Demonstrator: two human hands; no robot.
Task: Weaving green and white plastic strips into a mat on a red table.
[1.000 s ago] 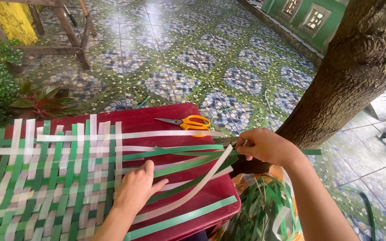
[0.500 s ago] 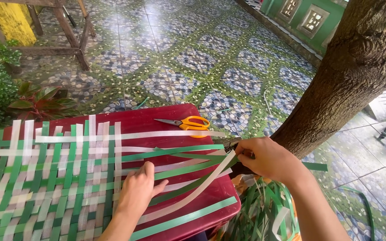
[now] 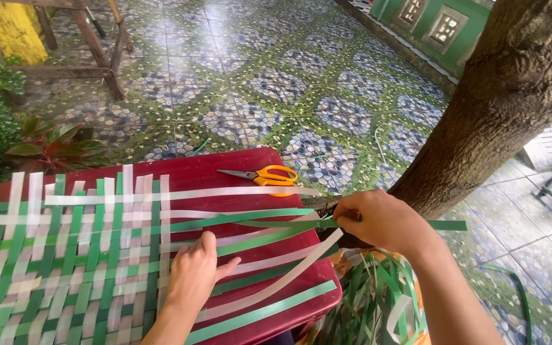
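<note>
2 hands (image 3: 193, 278) | left flat on mat (image 3: 65, 255) | right (image 3: 378, 220) pinching green strip (image 3: 276, 223)

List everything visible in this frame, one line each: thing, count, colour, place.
woven mat: one, green and white strips, on the table
table: one, dark red, centre
loose strips: several, green and white, trailing right off the mat
scissors: one, orange handles, far edge of the table
tree trunk: one, brown, right
spare strips: bundle, green, below the table's right edge
plants: a few, green and red, left
wooden frame: one, top left
left hand: flat on the mat
right hand: pinching a green strip
</note>
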